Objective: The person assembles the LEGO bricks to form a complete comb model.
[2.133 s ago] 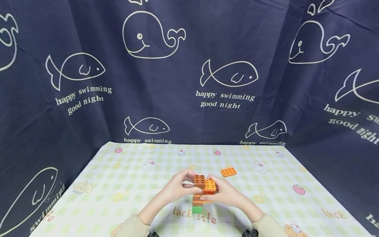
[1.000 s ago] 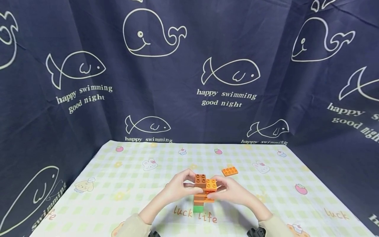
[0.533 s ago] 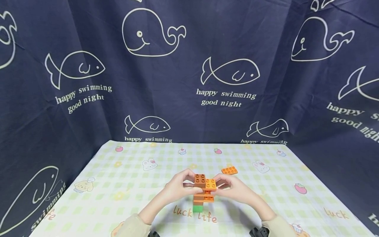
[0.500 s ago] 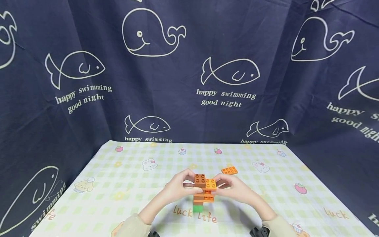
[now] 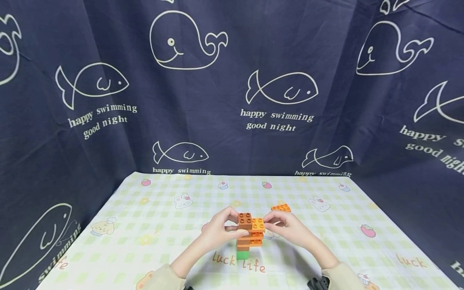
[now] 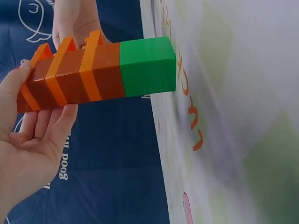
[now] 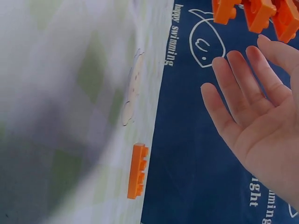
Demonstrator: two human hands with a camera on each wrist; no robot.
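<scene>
A tower of toy building bricks (image 5: 243, 243) stands in front of me, held by my left hand (image 5: 219, 230) near its top. In the left wrist view, brown bricks alternate with thin orange plates (image 6: 88, 65) above a green brick (image 6: 147, 67) at the base. Three plates jut out to the right, one above another; a brown brick (image 5: 244, 219) tops the stack. My right hand (image 5: 290, 230) is beside the uppermost plate (image 5: 257, 223), fingertips close to its edge; contact is unclear. Its fingers (image 7: 229, 81) look mostly straight in the right wrist view.
A loose orange plate (image 5: 280, 207) lies on the table behind my right hand, partly covered by it. The checked tablecloth (image 5: 174, 225) has printed animals and fruit. Dark blue curtains (image 5: 232, 96) with fish drawings close off the back and sides.
My right hand has drawn back rightward from the tower, uncovering the lower jutting plates, and now covers part of the loose plate. My left hand stays on the tower.
</scene>
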